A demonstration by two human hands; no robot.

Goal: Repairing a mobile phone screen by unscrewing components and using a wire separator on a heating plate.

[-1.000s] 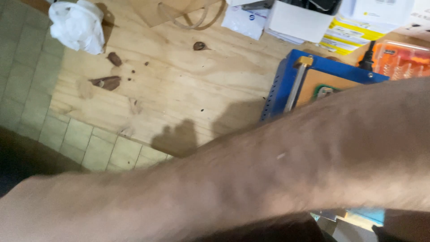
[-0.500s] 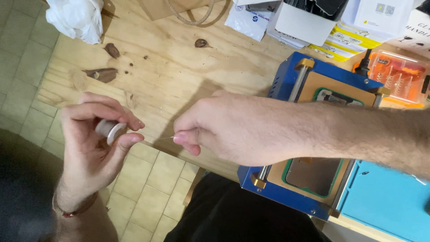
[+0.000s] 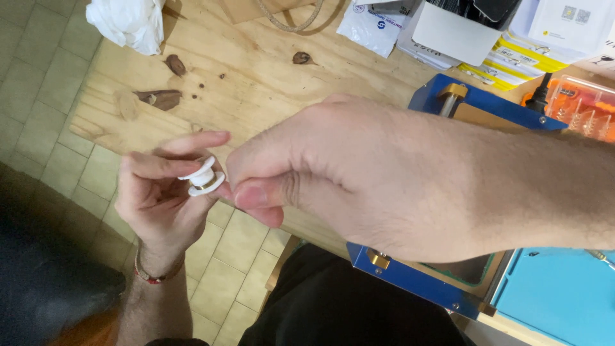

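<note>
Small white spool point(image 3: 204, 179) pinched between left hand point(image 3: 160, 198) thumb and fingertips, held off the bench point(image 3: 256, 83) near edge, right hand point(image 3: 333, 173) fingers pinched together just beside it, contact hidden.

A small white spool point(image 3: 204, 179) is held in the air above the edge of the wooden surface point(image 3: 269, 83) and the tiled floor beyond it. It is made up of two round flanges with a narrower core between them, and a thin band of yellowish thread or wire is seen wound around that core. The spool is tilted, its upper flange turned up and to the right. It is pinched between fingertips, so part of it is hidden.
</note>
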